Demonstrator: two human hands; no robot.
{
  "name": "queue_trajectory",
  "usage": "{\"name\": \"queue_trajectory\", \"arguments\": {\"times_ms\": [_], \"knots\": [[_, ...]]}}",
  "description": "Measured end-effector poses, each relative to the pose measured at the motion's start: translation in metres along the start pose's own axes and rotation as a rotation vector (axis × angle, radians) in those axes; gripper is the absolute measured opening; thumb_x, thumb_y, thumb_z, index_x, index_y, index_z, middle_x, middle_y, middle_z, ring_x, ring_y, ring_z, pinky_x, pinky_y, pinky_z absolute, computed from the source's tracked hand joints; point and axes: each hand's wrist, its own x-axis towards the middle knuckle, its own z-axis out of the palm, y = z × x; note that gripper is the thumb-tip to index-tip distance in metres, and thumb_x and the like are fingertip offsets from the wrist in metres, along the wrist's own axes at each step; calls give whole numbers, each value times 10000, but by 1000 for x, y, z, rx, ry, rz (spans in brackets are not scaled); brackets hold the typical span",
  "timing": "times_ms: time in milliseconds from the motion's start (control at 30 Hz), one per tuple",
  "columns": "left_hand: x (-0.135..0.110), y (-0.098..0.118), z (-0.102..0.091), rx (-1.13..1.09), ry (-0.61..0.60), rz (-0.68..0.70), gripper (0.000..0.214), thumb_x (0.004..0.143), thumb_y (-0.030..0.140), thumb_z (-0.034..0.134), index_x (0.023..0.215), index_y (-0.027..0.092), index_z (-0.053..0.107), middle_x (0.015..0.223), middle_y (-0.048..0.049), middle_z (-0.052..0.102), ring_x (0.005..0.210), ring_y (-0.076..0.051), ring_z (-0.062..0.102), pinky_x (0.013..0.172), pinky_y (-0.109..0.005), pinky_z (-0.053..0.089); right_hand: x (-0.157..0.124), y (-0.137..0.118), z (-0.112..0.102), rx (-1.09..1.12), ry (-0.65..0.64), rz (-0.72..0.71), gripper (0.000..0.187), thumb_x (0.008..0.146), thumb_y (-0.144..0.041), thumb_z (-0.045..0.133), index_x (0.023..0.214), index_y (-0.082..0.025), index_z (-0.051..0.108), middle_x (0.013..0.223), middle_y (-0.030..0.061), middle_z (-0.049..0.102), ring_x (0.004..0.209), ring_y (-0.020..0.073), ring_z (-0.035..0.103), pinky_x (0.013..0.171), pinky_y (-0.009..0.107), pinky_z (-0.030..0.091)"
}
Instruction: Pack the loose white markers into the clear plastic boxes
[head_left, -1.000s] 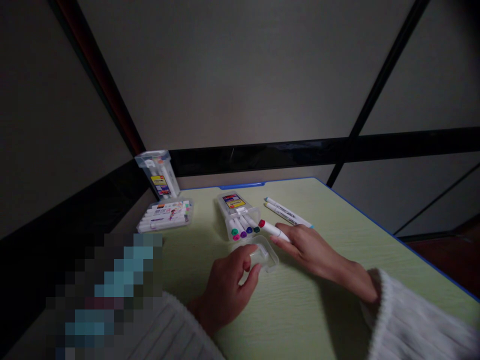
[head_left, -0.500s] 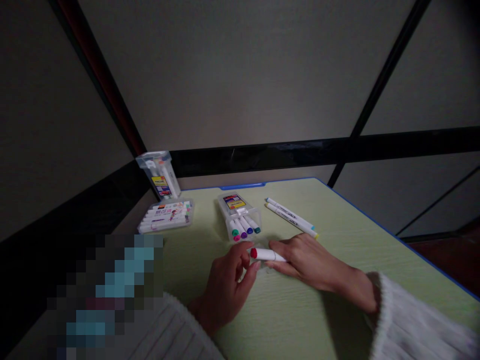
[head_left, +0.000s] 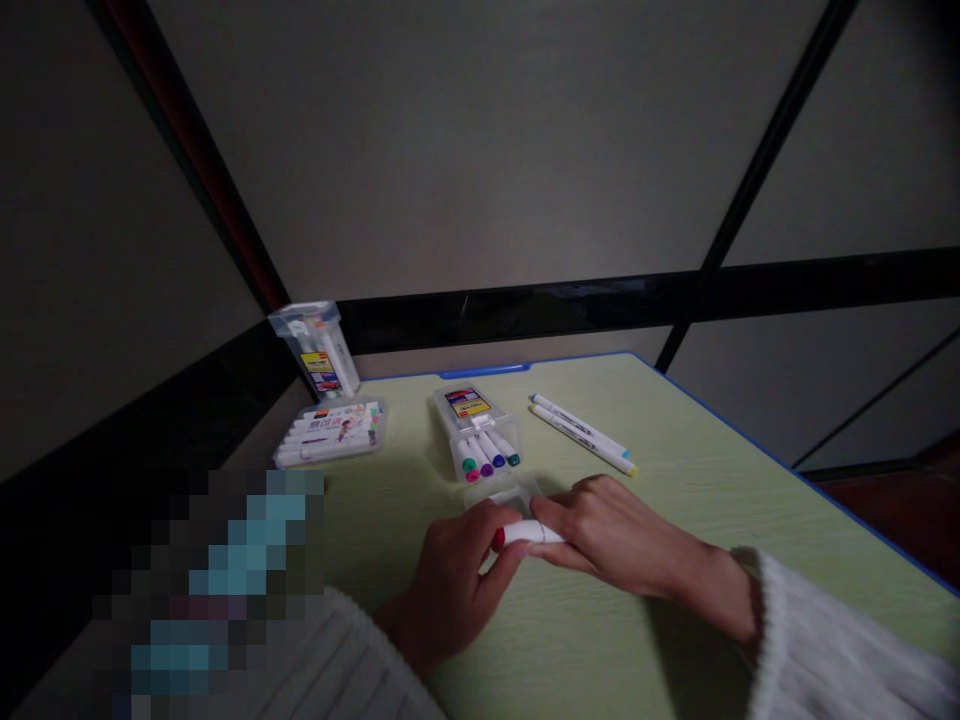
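Observation:
A white marker with a red end (head_left: 529,533) lies level between my two hands, its red tip pointing left. My right hand (head_left: 611,530) is closed on the body of the marker. My left hand (head_left: 465,570) pinches the red end between thumb and fingers. Just beyond them lies a clear plastic lid (head_left: 504,493), partly hidden by my fingers. Behind the lid, a clear marker case (head_left: 459,432) rests on its side with its mouth toward me. Several markers (head_left: 487,452) with green, pink, purple and blue ends show inside it.
Two loose markers (head_left: 581,432), blue-ended and yellow-ended, lie right of the case. At the back left stands a closed marker box (head_left: 322,350), with a flat marker pack (head_left: 334,432) before it. The table (head_left: 720,480) has a blue edge and meets a wall behind.
My left fingers have closed onto the red end of the marker. The marker and both hands have come slightly nearer to me, uncovering more of the clear lid.

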Motion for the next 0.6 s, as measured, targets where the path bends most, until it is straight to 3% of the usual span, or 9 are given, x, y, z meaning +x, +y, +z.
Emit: {"name": "queue_trajectory", "arguments": {"times_ms": [333, 600], "knots": [[-1, 0, -1, 69, 22, -24, 84, 867, 230, 446, 861, 173, 507, 606, 32, 569, 468, -75, 492, 474, -171, 375, 0, 1, 2, -60, 105, -30, 468, 906, -509, 230, 746, -171, 511, 513, 14, 597, 386, 120, 474, 457, 296, 119], [1, 1, -1, 64, 43, -49, 65, 847, 204, 468, 838, 164, 519, 605, 33, 569, 463, -68, 477, 468, -163, 361, 0, 2, 1, -37, 92, -27, 461, 908, -504, 233, 740, -171, 505, 552, 21, 610, 417, 129, 501, 464, 296, 137]]}}
